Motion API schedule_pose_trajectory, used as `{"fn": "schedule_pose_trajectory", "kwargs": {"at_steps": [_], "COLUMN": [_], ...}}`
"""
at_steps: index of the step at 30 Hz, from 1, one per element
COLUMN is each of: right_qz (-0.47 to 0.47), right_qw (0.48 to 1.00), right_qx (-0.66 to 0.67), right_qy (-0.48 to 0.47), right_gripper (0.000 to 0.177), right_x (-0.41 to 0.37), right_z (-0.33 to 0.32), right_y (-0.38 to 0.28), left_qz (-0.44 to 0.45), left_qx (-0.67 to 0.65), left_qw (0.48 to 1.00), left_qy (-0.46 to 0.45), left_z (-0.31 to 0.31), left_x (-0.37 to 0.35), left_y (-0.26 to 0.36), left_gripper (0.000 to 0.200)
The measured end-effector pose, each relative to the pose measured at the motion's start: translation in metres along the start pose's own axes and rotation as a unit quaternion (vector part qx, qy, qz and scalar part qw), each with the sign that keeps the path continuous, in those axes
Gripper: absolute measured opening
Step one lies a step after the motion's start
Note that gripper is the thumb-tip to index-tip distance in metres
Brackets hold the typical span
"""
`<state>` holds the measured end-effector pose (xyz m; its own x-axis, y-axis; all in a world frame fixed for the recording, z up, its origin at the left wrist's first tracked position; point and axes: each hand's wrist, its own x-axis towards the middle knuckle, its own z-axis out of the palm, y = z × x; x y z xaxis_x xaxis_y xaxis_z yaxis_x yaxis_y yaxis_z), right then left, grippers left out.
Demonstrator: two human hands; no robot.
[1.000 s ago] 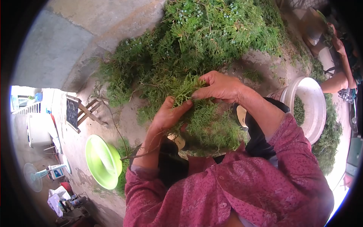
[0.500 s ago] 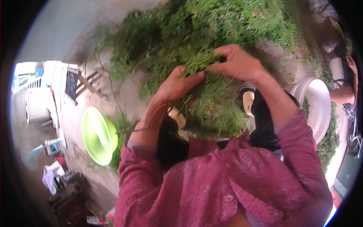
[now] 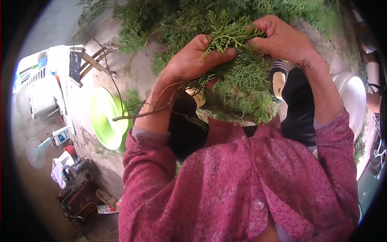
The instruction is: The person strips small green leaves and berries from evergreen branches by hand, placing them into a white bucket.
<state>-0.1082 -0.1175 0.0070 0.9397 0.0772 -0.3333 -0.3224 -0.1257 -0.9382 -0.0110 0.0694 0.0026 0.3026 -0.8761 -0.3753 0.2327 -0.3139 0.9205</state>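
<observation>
My left hand point(image 3: 197, 58) is closed around a leafy evergreen branch point(image 3: 252, 74) that looks like arborvitae. The branch's bare woody stem point(image 3: 149, 113) runs out below my left wrist toward the lower left. My right hand point(image 3: 282, 40) pinches the flat green sprays at the upper end, thumb and forefinger together. Some sprays stick up between the two hands; others hang beneath them. Part of the stem is hidden behind my left hand and forearm.
A heap of evergreen cuttings point(image 3: 185, 16) covers the floor ahead. To the left stand a lime-green basin point(image 3: 98, 117), a wooden stool point(image 3: 90, 62) and a fan point(image 3: 36, 152). A white bucket point(image 3: 356, 105) is at the right, near another person's arm point(image 3: 374, 103).
Both hands have come up and rightward in view with the branch, and stand slightly farther apart. The stem at the lower left now shows more plainly. The whole view has shifted.
</observation>
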Motion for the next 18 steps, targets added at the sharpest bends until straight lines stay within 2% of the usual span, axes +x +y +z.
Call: {"fn": "schedule_pose_trajectory", "kwargs": {"at_steps": [3, 5, 9, 11, 12, 14, 15, 17, 18], "right_qz": [0.007, -0.032, -0.062, -0.057, -0.047, -0.075, -0.060, -0.018, -0.014], "right_qw": [1.000, 0.998, 0.995, 0.998, 0.997, 0.982, 0.979, 0.998, 0.998], "right_qx": [-0.005, 0.050, 0.064, -0.007, -0.021, -0.172, -0.188, -0.059, -0.066], "right_qy": [-0.018, 0.015, 0.051, 0.038, 0.049, 0.037, 0.044, 0.021, 0.019], "right_gripper": [0.017, 0.016, 0.020, 0.020, 0.020, 0.023, 0.023, 0.023, 0.023], "right_x": [0.002, 0.005, 0.003, 0.003, 0.004, 0.007, 0.004, 0.001, 0.001], "right_z": [-0.001, 0.003, 0.009, 0.000, -0.004, -0.010, -0.011, -0.007, -0.008], "right_y": [0.003, 0.001, -0.007, -0.005, -0.003, 0.004, 0.005, 0.007, 0.011], "left_qz": [0.007, 0.008, -0.002, -0.042, -0.030, -0.023, -0.011, -0.037, -0.032], "left_qx": [-0.026, -0.033, -0.007, 0.063, 0.054, 0.044, 0.031, -0.002, -0.009], "left_qw": [1.000, 0.999, 0.999, 0.992, 0.994, 0.997, 0.998, 0.998, 0.998], "left_qy": [-0.009, 0.038, 0.037, 0.102, 0.088, 0.063, 0.050, 0.045, 0.045], "left_z": [0.000, 0.001, -0.001, 0.001, 0.002, 0.004, 0.010, 0.015, 0.014], "left_x": [-0.001, -0.001, 0.001, 0.004, 0.005, 0.005, 0.006, 0.003, 0.004], "left_y": [0.001, 0.004, 0.007, 0.006, 0.007, 0.007, 0.008, 0.013, 0.010], "left_gripper": [0.014, 0.018, 0.022, 0.024, 0.024, 0.023, 0.023, 0.020, 0.020]}}
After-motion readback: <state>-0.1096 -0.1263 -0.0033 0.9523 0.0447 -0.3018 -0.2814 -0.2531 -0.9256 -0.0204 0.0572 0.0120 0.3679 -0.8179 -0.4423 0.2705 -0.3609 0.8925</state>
